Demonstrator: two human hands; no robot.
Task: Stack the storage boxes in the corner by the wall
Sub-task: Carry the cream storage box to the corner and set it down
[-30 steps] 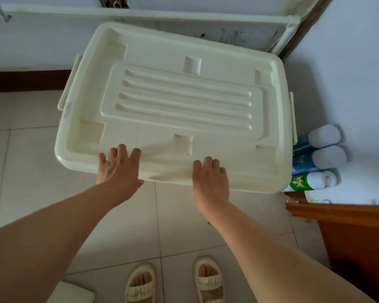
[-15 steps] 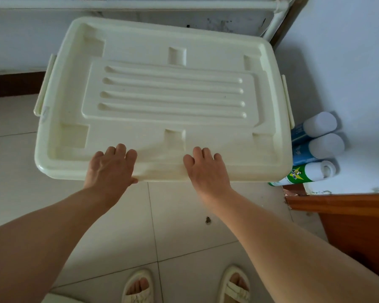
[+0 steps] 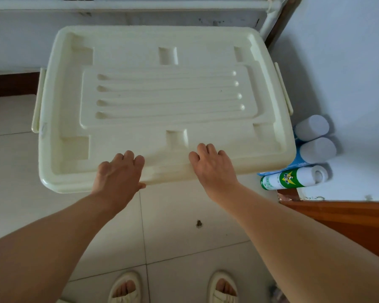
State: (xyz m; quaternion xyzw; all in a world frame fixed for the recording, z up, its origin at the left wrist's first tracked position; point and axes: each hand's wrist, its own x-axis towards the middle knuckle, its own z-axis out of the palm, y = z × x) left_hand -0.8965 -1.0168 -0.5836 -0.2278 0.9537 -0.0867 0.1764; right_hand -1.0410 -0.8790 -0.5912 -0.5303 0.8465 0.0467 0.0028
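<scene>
A large cream plastic storage box (image 3: 166, 95) with a ribbed, recessed lid fills the upper middle of the view. Its far side lies close to the white back wall and its right end is near the side wall. My left hand (image 3: 118, 173) rests on the lid's near edge left of centre, fingers curled, thumb under the rim. My right hand (image 3: 210, 165) lies on the same edge right of centre, fingers bent on top of the lid. Latch handles (image 3: 36, 103) stick out at both short ends. What is below the box is hidden.
Three spray cans (image 3: 293, 178) lie on the floor between the box's right end and the side wall. A brown wooden cabinet edge (image 3: 341, 217) juts in at lower right. Pale floor tiles (image 3: 184, 226) run toward my sandalled feet (image 3: 125, 287). A white pipe (image 3: 271, 16) runs down in the corner.
The box has slid away from me toward the back wall and to the right, and now sits squarer to the wall. Both hands stayed on its near edge, fingers more curled.
</scene>
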